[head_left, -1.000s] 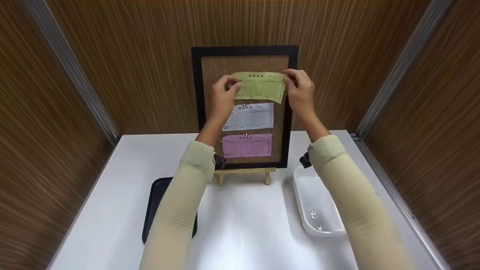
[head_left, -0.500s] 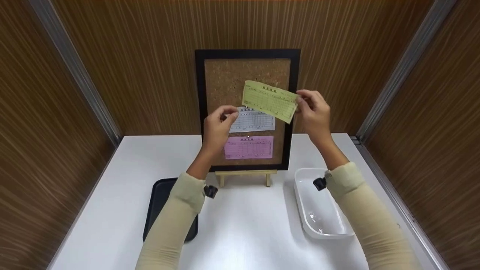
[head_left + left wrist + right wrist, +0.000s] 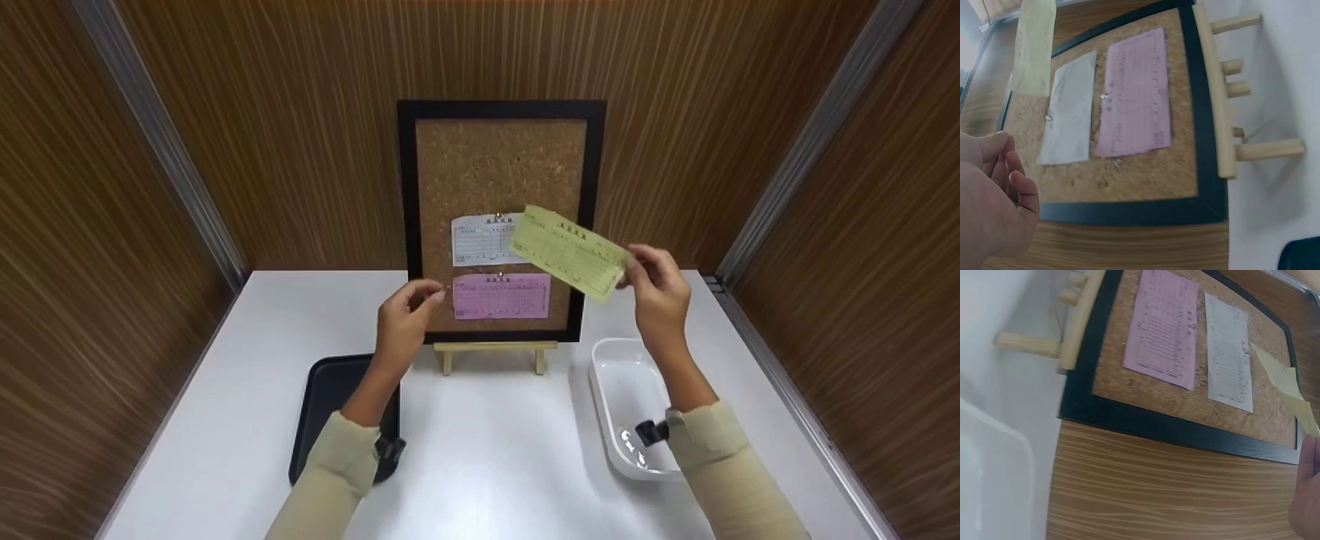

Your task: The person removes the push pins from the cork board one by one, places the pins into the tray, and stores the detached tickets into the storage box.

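My right hand (image 3: 660, 296) pinches the right end of a yellow printed slip (image 3: 570, 251), which slants down to the right in front of the framed corkboard (image 3: 502, 169). Behind it, the slip partly covers a white slip (image 3: 480, 244) pinned to the board. Below that hangs a pinned pink slip (image 3: 501, 296). Left of the pink slip, my left hand (image 3: 401, 322) is held in the air, fingers loosely curled and thumb close to them; nothing shows between them. In the right wrist view the yellow slip (image 3: 1280, 374) looks bent near the fingers.
The board leans on a small wooden easel (image 3: 495, 347). A black tray (image 3: 330, 390) lies at the left, partly under the left forearm. At the right stands a white tray (image 3: 607, 405) with small shiny spots inside. Wood-grain walls (image 3: 322, 150) enclose the table.
Both hands were on the yellow slip at the board's top. The left hand has let go and moved down-left; the right has carried the slip down and right, uncovering the upper cork.
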`<act>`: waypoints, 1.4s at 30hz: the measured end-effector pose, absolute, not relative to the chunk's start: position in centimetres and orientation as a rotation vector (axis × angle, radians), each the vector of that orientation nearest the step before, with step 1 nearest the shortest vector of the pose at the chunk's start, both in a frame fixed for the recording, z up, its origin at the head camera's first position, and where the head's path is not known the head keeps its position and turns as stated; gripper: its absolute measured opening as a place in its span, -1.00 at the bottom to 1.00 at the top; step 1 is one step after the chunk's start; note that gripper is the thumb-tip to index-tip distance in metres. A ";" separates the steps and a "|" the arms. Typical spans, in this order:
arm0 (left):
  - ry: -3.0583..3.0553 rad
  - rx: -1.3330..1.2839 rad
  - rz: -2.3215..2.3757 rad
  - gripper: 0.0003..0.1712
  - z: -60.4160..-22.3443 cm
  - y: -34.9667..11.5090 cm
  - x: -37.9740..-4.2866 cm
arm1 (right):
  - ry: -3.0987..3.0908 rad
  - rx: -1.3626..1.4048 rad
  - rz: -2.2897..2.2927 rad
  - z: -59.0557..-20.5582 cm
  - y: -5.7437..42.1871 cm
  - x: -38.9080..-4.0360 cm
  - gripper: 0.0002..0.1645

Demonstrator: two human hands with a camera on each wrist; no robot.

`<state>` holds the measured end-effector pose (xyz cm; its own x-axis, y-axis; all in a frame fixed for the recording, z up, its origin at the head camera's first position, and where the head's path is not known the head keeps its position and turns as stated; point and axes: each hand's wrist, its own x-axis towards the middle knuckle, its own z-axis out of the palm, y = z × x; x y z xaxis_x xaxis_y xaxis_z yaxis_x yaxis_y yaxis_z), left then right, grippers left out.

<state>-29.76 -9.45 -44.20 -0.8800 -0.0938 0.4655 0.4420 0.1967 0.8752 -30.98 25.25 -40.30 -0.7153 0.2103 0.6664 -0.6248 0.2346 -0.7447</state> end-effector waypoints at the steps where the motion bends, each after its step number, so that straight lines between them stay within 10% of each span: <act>1: -2.070 -0.308 -1.731 -0.83 -44.7 -9.9 -29.4 | -1.825 0.355 1.566 -40.8 25.4 -30.5 -0.74; 42: -2.577 0.306 -1.445 -0.76 -57.4 -18.8 -23.3 | -1.877 -0.551 1.651 -55.2 32.7 -17.4 -0.63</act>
<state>-23.34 -18.78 -57.35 -0.9643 -0.2604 0.0490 -0.0940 0.5091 0.8556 -17.35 32.72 -55.23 -0.7504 0.6441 0.1482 -0.0646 0.1517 -0.9863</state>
